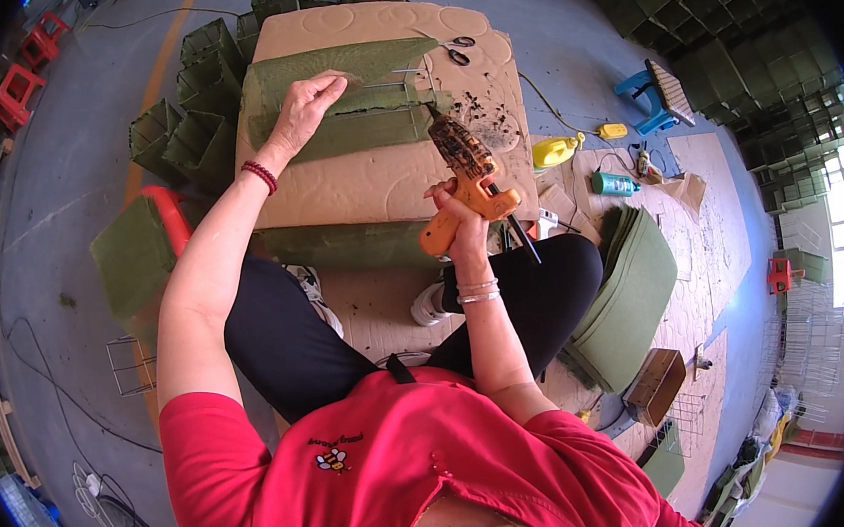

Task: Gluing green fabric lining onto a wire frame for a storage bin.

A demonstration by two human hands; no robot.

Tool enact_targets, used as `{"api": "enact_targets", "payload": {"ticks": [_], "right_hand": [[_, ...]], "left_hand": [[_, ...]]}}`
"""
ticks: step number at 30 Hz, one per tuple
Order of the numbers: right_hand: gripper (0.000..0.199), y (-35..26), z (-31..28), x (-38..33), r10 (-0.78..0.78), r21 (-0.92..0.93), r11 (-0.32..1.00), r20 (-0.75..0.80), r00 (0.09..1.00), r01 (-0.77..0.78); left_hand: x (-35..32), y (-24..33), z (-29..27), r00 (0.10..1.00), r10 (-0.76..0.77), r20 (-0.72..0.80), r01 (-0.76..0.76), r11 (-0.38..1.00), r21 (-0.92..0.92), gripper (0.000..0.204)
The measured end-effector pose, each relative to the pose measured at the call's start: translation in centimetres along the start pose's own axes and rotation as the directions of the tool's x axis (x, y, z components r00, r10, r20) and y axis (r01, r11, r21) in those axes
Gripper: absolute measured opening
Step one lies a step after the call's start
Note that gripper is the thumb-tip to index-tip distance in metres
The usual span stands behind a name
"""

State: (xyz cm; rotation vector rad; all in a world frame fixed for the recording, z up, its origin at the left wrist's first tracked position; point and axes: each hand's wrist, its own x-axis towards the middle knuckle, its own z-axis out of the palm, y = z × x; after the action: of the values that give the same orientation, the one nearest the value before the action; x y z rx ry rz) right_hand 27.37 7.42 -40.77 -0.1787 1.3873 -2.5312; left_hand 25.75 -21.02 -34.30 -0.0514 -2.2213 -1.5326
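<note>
My left hand presses flat on a folded piece of green felt that lies on a tan cardboard-covered work surface. A thin wire frame edge shows under the felt near my fingertips. My right hand grips an orange hot glue gun, its blackened nozzle pointing toward the felt's right end. The nozzle hovers just beside the felt fold; whether it touches is unclear. Dark glue crumbs are scattered on the cardboard near the nozzle.
Scissors lie at the far right of the surface. Finished green felt boxes stand to the left. A stack of green felt sheets sits on my right, with a yellow bottle, a teal can and a blue stool on the floor.
</note>
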Motion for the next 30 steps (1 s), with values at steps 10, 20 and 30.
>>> {"api": "enact_targets", "payload": {"ticks": [10, 20, 30], "right_hand": [[0.03, 0.3, 1.7, -0.5, 0.059, -0.008, 0.998, 0.05, 0.997, -0.059], [0.024, 0.9, 3.3, -0.8, 0.094, -0.052, 0.995, 0.096, 0.991, -0.089], [0.028, 1.0, 4.1, -1.2, 0.107, -0.019, 0.994, 0.122, 0.987, -0.105]], "left_hand": [[-0.1, 0.4, 0.2, 0.999, 0.032, -0.008, -0.032, 0.999, -0.03, 0.04], [-0.1, 0.5, 0.1, 1.0, 0.004, 0.014, -0.004, 1.0, -0.026, 0.038], [-0.2, 0.7, -0.1, 1.0, -0.014, 0.024, 0.014, 1.0, -0.027, 0.039]]}}
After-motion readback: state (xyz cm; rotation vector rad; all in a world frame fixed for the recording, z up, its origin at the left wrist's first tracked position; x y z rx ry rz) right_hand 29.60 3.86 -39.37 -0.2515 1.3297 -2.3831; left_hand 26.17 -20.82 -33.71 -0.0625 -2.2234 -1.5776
